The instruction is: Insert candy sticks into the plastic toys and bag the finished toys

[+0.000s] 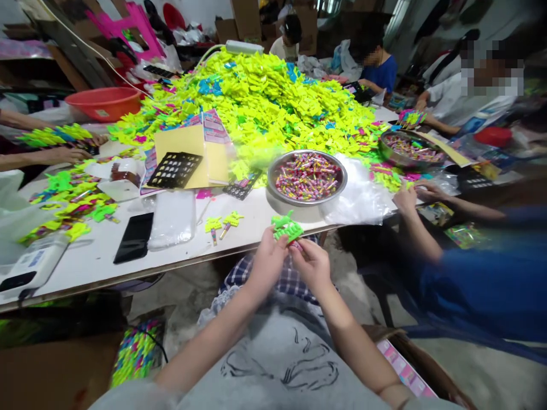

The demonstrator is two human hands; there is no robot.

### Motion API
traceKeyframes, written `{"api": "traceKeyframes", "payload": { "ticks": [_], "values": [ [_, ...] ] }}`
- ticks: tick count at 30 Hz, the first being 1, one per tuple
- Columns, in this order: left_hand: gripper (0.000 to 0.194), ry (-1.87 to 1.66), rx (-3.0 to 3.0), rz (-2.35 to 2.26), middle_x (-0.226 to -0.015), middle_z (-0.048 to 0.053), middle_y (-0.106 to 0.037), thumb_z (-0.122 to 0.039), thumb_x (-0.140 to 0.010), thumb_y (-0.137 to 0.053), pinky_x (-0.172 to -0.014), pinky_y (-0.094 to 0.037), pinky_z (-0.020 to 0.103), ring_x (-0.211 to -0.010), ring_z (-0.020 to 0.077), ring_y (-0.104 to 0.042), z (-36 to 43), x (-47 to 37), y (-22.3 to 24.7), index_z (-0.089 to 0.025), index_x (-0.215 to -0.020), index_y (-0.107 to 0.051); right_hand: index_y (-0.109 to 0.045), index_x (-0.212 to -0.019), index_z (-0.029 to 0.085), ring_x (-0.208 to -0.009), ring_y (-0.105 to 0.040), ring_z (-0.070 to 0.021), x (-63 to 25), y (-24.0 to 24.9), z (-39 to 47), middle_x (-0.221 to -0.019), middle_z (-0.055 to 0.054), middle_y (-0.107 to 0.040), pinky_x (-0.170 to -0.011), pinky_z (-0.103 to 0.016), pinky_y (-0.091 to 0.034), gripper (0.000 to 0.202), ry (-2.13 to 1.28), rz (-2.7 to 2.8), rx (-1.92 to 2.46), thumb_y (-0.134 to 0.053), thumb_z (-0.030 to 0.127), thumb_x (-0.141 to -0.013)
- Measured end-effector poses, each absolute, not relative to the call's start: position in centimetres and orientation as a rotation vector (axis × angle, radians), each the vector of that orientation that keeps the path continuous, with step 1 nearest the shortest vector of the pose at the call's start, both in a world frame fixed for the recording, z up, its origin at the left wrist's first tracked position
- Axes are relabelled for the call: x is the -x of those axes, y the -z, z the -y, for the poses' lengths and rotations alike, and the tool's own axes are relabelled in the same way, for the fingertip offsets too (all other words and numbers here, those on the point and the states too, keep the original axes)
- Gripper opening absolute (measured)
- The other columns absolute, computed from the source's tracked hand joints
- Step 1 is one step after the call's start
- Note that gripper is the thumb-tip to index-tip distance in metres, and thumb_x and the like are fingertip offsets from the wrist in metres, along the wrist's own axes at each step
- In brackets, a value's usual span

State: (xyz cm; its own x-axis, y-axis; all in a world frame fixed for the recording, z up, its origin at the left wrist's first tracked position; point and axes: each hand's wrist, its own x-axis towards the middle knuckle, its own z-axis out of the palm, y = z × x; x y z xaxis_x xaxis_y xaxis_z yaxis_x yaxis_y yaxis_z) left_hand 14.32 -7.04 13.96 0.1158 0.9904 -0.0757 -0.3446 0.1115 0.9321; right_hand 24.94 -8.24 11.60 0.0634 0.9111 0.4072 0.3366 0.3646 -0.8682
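Note:
My left hand point(270, 255) pinches a bright green plastic toy piece point(288, 228) in front of my chest, just off the table's edge. My right hand point(315, 263) is closed on a small pink wrapped candy tube point(296, 245) at the lower side of that piece. The two hands nearly touch, and the fingers partly hide where tube and piece meet. Beyond them stands a steel bowl point(294, 201) full of similar candy tubes point(307, 175). Two yellow pieces with tubes fitted, one yellow toy point(213, 225) beside another point(232, 218), lie on the table left of my hands.
A huge heap of yellow pieces point(256, 108) covers the table's middle. To the left lie a black phone point(134, 238), transparent plastic bags point(172, 221) and a black perforated tray point(175, 169). Co-workers sit around; a person's blue sleeve point(482, 262) is close on my right. An open carton point(410, 353) stands below.

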Motion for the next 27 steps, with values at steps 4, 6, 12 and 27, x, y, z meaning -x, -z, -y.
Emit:
{"api": "traceKeyframes", "payload": {
  "ticks": [4,6,12,27],
  "values": [
    [0.031,-1.044,-0.883,-0.849,-0.053,-0.007,-0.046,-0.04,-0.076,-0.058,-0.042,-0.029,0.018,-0.04,0.0046,-0.036,5.9,-13.1,-13.4,-0.02,-0.097,-0.049,-0.063,-0.064,0.019,-0.058,-0.05,-0.015,-24.0,-11.1,7.7,-0.059,-0.002,-0.057,-0.056,-0.027,-0.042,0.018,-0.675,1.391,1.274,-0.053,0.026,-0.076],
    [0.029,-0.934,-0.896,-0.811,-0.048,-0.007,-0.041,-0.041,-0.076,-0.057,-0.04,-0.027,0.019,-0.039,0.0056,-0.035,5.3,-12.2,-13.5,-0.019,-0.093,-0.052,-0.065,-0.064,0.019,-0.058,-0.051,-0.0155,-23.4,-11.3,7.3,-0.059,-0.002,-0.058,-0.056,-0.027,-0.043,0.018,-0.742,1.325,1.299,-0.053,0.024,-0.075],
    [0.032,-0.915,-0.867,-0.82,-0.051,-0.007,-0.041,-0.036,-0.074,-0.06,-0.039,-0.024,0.019,-0.039,0.0043,-0.03,3.4,-10.3,-13.1,-0.019,-0.101,-0.052,-0.071,-0.074,0.018,-0.063,-0.056,-0.0179,-22.5,-11.1,4.9,-0.063,-0.003,-0.062,-0.059,-0.029,-0.046,0.016,-0.781,1.353,1.31,-0.055,0.022,-0.072],
    [0.026,-0.947,-1.204,-1.2,-0.091,0.006,-0.059,-0.036,-0.081,-0.05,-0.083,-0.043,0.037,-0.089,0.0212,-0.055,1.4,-7.5,-9.4,-0.019,-0.1,-0.048,-0.07,-0.088,0.017,-0.068,-0.06,-0.0147,-20.7,-8.7,1.5,-0.075,-0.002,-0.068,-0.065,-0.026,-0.049,0.02,-1.21,1.218,1.325,-0.061,0.029,-0.074]
  ]
}}
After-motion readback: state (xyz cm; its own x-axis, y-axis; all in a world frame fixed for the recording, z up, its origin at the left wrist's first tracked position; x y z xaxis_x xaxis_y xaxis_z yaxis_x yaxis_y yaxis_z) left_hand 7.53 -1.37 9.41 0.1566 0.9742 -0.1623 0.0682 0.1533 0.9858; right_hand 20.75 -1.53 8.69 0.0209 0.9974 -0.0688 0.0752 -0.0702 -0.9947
